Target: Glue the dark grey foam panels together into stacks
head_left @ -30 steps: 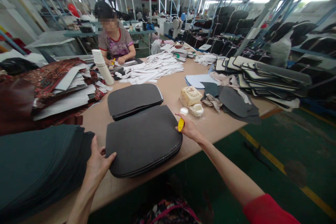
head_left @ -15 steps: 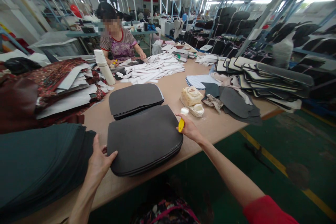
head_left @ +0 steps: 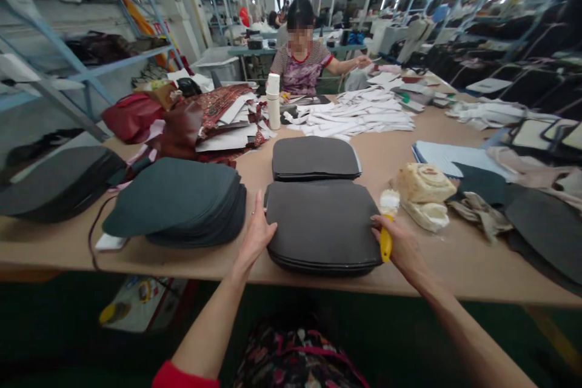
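Note:
A stack of dark grey cut panels (head_left: 322, 224) with rounded corners lies in front of me on the table. My left hand (head_left: 258, 230) rests against the stack's left edge, thumb and fingers spread apart. At the right edge, my right hand (head_left: 396, 239) grips a brush (head_left: 386, 242) with a yellow handle and a white, bristly-looking head pointing away from me. Its fingertips also touch the panels' side. Directly behind lies a second, smaller stack of grey panels (head_left: 316, 156).
Left are dark green panels (head_left: 182, 197) and another grey pile (head_left: 59, 179). A whitish, crusted block-shaped container (head_left: 425, 185) stands right, near a grey rag (head_left: 484, 212). Farther back are a white bottle (head_left: 273, 103), white strips (head_left: 359, 112) and a seated co-worker (head_left: 302, 66).
My view has swung left, bringing more of the green pile into sight. Both hands stay at the stack's sides, the brush now upright. The co-worker's arm has reached outward.

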Motion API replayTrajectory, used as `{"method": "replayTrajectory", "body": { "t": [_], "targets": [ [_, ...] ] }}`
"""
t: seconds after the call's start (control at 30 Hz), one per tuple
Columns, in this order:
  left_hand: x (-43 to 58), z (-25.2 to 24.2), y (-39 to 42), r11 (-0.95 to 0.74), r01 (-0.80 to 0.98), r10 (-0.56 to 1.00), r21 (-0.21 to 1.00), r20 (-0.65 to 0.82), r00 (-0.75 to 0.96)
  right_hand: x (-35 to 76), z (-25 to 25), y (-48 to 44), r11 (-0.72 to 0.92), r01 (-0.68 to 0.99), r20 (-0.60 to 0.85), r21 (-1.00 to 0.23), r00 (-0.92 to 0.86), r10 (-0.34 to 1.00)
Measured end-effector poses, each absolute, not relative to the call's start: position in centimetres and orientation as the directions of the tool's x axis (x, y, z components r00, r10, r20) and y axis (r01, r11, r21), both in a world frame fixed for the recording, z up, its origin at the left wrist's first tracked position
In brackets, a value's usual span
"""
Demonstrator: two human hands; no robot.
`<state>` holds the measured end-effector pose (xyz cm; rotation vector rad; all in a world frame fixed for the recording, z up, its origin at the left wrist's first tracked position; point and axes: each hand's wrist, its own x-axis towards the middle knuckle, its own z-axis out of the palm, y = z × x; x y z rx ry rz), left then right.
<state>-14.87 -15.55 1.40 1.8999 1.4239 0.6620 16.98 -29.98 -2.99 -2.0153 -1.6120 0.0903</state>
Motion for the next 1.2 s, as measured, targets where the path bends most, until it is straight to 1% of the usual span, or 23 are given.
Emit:
{"method": "replayTrajectory", "body": {
  "t": [0.17,0.37,0.63,0.87,1.07,1.2],
  "targets": [
    [-15.3,0.8,-15.6,-0.185,0.581,0.959,0.793,0.016,0.283,17.3,-3.4,-30.2,-0.091,0.907,0.298,-0.412,0.228,0.927],
    [-15.9,0.3,-15.3,-0.155,0.536,0.959,0.83,-0.004,0.283,17.2,-3.1,-29.9,-0.147,0.908,0.281,-0.392,0.271,0.921],
    [-16.3,0.1,-15.3,-0.168,0.476,0.942,0.863,-0.002,0.337,17.1,-2.6,-29.9,-0.164,0.909,0.252,-0.382,0.274,0.928],
    [-16.3,-0.2,-15.6,-0.226,0.513,0.937,0.828,0.042,0.346,17.3,-2.8,-30.0,-0.163,0.909,0.233,-0.385,0.266,0.935],
    [-17.1,-0.1,-16.1,-0.269,0.602,0.946,0.752,0.09,0.31,17.4,-3.6,-29.9,-0.148,0.905,0.261,-0.399,0.267,0.928],
    [-17.3,-0.3,-16.4,-0.319,0.63,0.931,0.708,0.109,0.349,17.2,-3.4,-29.9,-0.157,0.894,0.268,-0.419,0.288,0.92]
  ]
}}
